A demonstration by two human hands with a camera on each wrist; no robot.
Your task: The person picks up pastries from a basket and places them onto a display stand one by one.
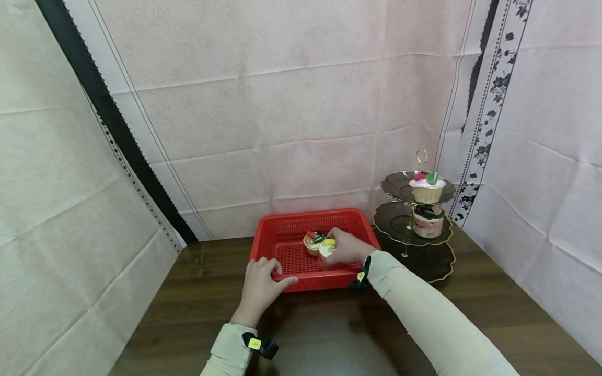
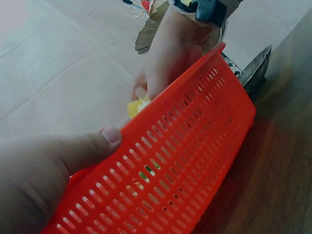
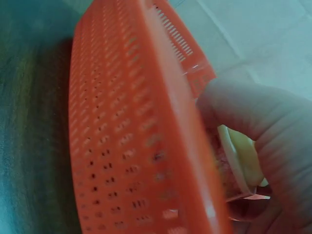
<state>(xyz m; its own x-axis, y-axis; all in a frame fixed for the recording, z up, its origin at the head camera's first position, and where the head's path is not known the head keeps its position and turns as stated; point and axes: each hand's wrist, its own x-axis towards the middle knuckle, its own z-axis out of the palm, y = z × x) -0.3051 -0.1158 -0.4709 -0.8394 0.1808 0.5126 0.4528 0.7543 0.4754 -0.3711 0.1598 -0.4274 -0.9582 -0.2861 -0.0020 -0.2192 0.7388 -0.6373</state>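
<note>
In the head view a red plastic basket stands on the table. My left hand grips its front left corner; the thumb lies at the front rim and the other fingers are partly hidden. Inside the basket my right hand holds a small cake with a white top and yellow topping. The right wrist view shows this cake between thumb and fingers, partly behind the basket wall. Just left of it sits a cupcake with red, green and dark toppings.
Right of the basket rises a three-tier stand with gold edges. Its top tier bears a cupcake with red and green topping, the middle one a pink layered cake with a dark top. Pale cloth walls enclose the wooden table.
</note>
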